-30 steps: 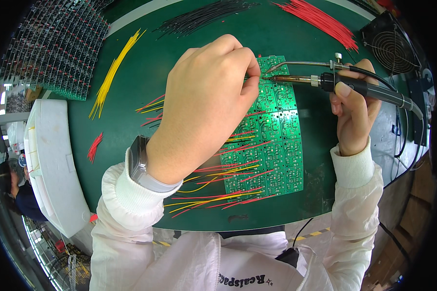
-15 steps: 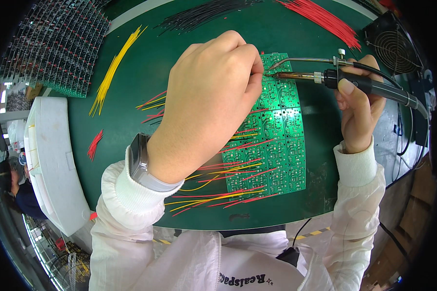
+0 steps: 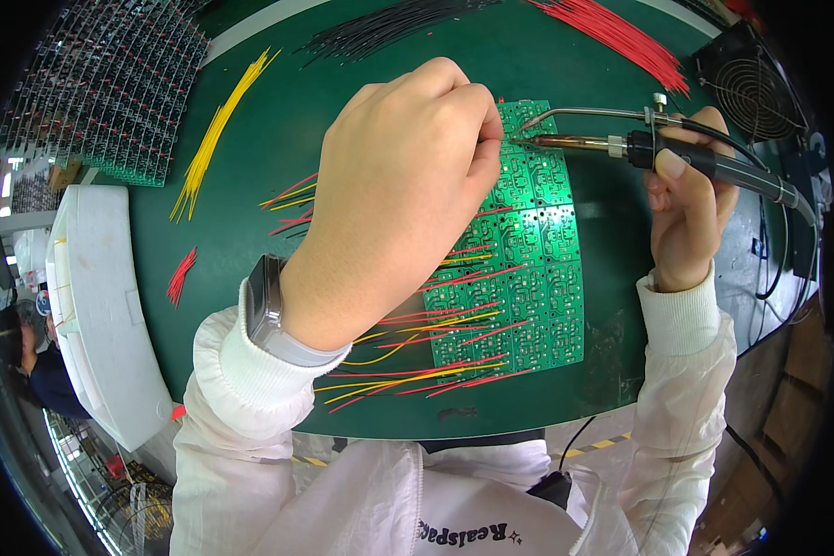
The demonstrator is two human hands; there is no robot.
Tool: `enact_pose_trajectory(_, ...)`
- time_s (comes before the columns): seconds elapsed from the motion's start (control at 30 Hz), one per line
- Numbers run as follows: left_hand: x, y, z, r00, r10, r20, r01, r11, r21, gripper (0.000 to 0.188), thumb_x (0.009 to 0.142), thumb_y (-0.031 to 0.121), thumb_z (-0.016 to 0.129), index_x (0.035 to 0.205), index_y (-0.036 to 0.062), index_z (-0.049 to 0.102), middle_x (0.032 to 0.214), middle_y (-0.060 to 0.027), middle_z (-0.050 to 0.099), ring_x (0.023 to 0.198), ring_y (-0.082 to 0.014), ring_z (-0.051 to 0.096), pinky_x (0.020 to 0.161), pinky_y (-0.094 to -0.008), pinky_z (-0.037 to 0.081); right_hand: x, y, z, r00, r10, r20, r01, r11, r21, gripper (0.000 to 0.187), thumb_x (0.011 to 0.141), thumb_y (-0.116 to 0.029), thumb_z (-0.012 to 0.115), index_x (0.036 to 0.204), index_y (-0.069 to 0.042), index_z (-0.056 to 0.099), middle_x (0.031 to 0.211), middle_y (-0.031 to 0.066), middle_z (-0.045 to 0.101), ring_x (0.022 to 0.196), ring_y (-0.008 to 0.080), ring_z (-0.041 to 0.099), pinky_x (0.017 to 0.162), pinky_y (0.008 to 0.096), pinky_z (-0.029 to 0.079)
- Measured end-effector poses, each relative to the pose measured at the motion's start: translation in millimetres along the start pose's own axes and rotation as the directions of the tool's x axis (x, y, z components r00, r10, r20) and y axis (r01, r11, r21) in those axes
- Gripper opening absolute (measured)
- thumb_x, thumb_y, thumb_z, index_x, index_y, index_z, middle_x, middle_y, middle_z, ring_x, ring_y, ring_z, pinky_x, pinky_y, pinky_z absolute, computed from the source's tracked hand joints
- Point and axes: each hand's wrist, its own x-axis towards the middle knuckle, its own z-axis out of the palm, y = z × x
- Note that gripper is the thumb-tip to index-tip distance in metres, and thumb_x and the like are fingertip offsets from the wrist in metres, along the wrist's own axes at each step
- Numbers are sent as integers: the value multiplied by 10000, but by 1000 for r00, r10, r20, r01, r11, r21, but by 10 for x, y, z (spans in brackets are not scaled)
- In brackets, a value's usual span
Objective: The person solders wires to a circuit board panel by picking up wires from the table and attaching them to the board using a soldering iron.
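Note:
A panel of green circuit boards (image 3: pixel 551 278) lies on the table, with red and yellow wires (image 3: pixel 435 324) sticking out over its left side. My left hand (image 3: pixel 403 176) is over the panel's upper left part, thumb and forefinger pinched together at its surface; what lies between them is too small and hidden to make out. In my right hand (image 3: pixel 690 190) is a soldering iron (image 3: pixel 658 148) with a thin metal feed tube (image 3: pixel 593 113) clamped along it. The iron's tip points left, close to the left fingertips and just over the board.
Bundles of yellow wires (image 3: pixel 218 139), black wires (image 3: pixel 389 28) and red wires (image 3: pixel 616 42) lie around the table, with short red wires (image 3: pixel 182 276) at left. Stacked boards (image 3: pixel 102 88) stand far left, above a white foam tray (image 3: pixel 107 306). A fan (image 3: pixel 751 88) stands far right.
The soldering iron and my right hand have shifted slightly to the right, drawing the tip back a little from the left fingertips. My left hand has stayed nearly still.

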Motion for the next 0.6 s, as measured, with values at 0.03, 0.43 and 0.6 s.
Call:
enact_pose_trajectory(0.03,0,-1,2,1000,2,-3,-2,1000,-2,69,699,-1,630,755,9,591,773,-68,569,674,-191,603,592,-276,466,5,7,-2,999,0,-42,2,999,36,170,687,-82,589,806,14,516,623,34,480,495,66,405,442,191,307)
enact_pose_trajectory(0.43,2,9,-35,1000,9,-22,-10,996,-84,88,711,-7,633,785,-2,585,776,-77,571,684,-198,607,606,-281,473,116,-12,-95,975,-120,-187,123,992,7,120,742,-83,585,804,-12,512,582,8,452,468,59,386,426,181,257)
enact_pose_trajectory(0.6,167,-119,-224,996,-5,84,28,960,-280,148,773,48,610,913,1,598,794,-89,590,736,-179,596,672,-271,458,114,-111,-138,978,-59,-202,63,998,17,140,757,-99,599,830,-23,507,586,7,456,472,59,395,427,179,257)
